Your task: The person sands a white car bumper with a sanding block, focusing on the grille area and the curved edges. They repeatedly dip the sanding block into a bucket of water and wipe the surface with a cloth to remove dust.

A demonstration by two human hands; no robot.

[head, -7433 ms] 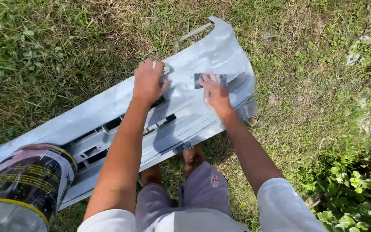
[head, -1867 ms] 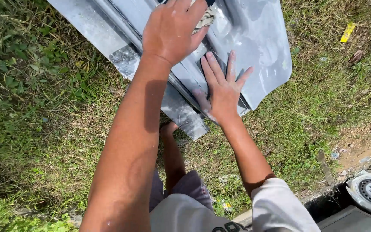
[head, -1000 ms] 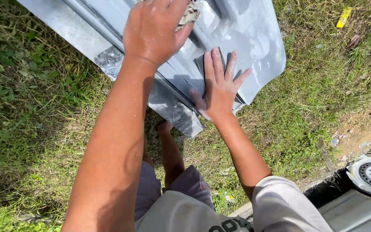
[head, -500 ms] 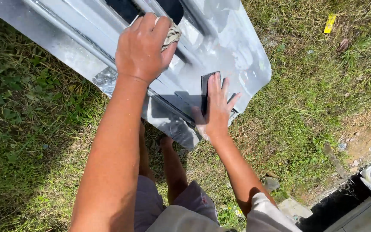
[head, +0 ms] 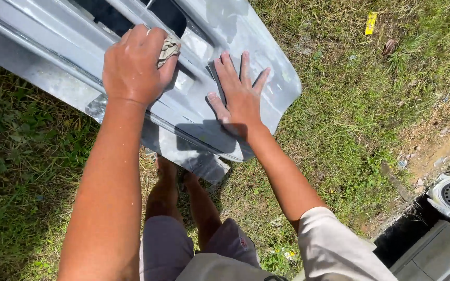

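— Grass fills the ground; where's the long silver-grey plastic car bumper [head: 266,99]?

— Across the upper left of the frame, lying on the grass.

— And the hands?

— The left hand [head: 134,65] is curled tight around a crumpled beige rag [head: 169,48], pressed on the bumper. The right hand [head: 239,93] lies flat, fingers spread wide, over a dark sanding pad [head: 215,78].

— Any change?

— Half a second ago, the right hand's fingers sat closer together.
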